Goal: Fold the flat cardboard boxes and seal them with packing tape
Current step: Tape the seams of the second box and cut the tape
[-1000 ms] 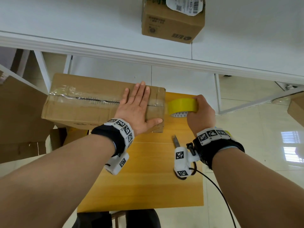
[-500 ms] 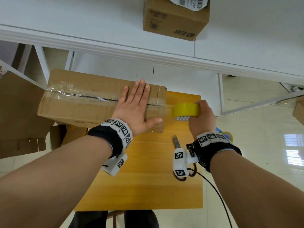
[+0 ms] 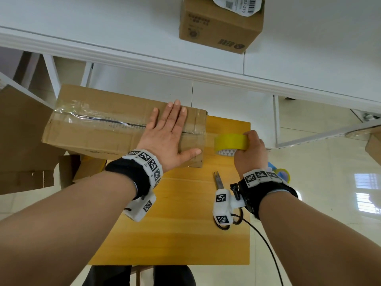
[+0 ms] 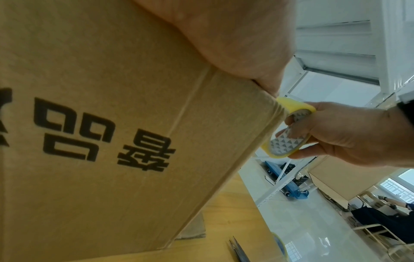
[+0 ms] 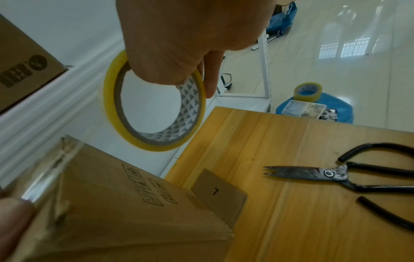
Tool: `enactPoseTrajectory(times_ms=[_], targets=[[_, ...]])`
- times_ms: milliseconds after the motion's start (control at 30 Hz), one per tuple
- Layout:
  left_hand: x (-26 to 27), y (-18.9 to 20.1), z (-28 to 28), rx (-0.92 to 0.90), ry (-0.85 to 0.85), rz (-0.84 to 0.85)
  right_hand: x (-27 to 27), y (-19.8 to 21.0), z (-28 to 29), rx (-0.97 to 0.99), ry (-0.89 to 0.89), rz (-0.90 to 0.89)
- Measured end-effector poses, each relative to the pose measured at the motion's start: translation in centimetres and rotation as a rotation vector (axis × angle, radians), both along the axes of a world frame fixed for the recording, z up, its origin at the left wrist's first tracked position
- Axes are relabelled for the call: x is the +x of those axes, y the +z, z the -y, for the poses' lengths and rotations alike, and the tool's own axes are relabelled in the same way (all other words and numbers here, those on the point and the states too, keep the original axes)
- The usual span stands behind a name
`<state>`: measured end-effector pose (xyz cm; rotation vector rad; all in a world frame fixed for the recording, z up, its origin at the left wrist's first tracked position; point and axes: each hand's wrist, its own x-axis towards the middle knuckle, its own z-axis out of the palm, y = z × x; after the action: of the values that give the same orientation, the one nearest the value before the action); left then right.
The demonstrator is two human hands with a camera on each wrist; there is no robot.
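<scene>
A long brown cardboard box (image 3: 99, 129) lies across the left of a small wooden table (image 3: 185, 234), with clear tape along its top seam. My left hand (image 3: 169, 137) lies flat with straight fingers on the box's right end, thumb over the near edge. My right hand (image 3: 249, 149) grips a yellow roll of packing tape (image 3: 229, 141) just past the box's right end. A strip of tape runs from the roll to the box top. In the right wrist view the fingers curl through the roll (image 5: 154, 108) above the box corner (image 5: 125, 203).
Black-handled scissors (image 3: 219, 182) lie on the table near my right wrist. A second cardboard box (image 3: 220, 23) sits on the white table (image 3: 123, 27) beyond. A spare tape roll (image 5: 308, 92) rests on a blue stool to the right. Flat cardboard (image 3: 20, 141) stands at left.
My right hand has carried the tape roll slightly lower and closer to the box's right end. The left hand stays pressed flat on the box.
</scene>
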<state>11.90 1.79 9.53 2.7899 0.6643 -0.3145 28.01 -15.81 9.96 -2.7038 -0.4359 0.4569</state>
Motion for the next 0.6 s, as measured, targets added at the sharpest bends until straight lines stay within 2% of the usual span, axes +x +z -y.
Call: enactPoseTrajectory(times_ms=[300,600], targets=[[0.2,-0.5,0.0,0.029,-0.010,-0.001,0.6,-3.5,-0.9,-0.034,0.001,-0.196],[0.1,-0.5,-0.2,0.028,-0.030,-0.019,-0.1,-4.9,-2.7,-0.050,0.083,-0.234]])
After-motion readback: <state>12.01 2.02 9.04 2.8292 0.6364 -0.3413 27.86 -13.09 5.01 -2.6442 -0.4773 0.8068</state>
